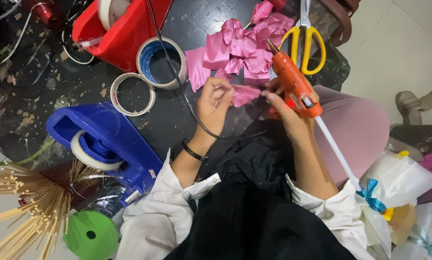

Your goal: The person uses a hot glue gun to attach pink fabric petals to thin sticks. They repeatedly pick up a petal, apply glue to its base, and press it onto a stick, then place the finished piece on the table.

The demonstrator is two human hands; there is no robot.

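L hand (215,98) fingers (224,91) are curled tight, pinching one end of a small pink ribbon piece (245,95). R hand (287,111) is wrapped shut round the grip of an orange glue gun (294,83), w/ its fingertips also touching the ribbon's other end. So the ribbon sits stretched between both sets of fingers, just above the lap, near the edge of the dark surface (23,103). Gun nozzle points up and away, toward the pile of folded pink ribbon bits (247,48); a white glue stick (336,151) pokes out the back, down toward the R sleeve.

Risks, as I judge them:
- Burn: the nozzle is close to both sets of fingertips; tilt the gun to glue and hot glue could land on skin, since the ribbon piece is small and gives little margin.
- Drip: the tip hangs over the ribbon pile, so a stray drop could stick pieces together.
- Cord: the black cable (177,72) runs past the L wrist and across the tape rolls (161,62); a tug could jerk the gun or drag things.
- Grip: the R hand does two jobs (gun + ribbon), so the ribbon may slip or crease.

Further out: yellow-handled scissors (306,38) beyond the gun, red tray (124,33) top left, blue tape dispenser (110,142) at left, bundle of wooden sticks (23,202) and green-capped spool (91,235) lower left, wrapped bouquet w/ blue bow (389,192) at right.
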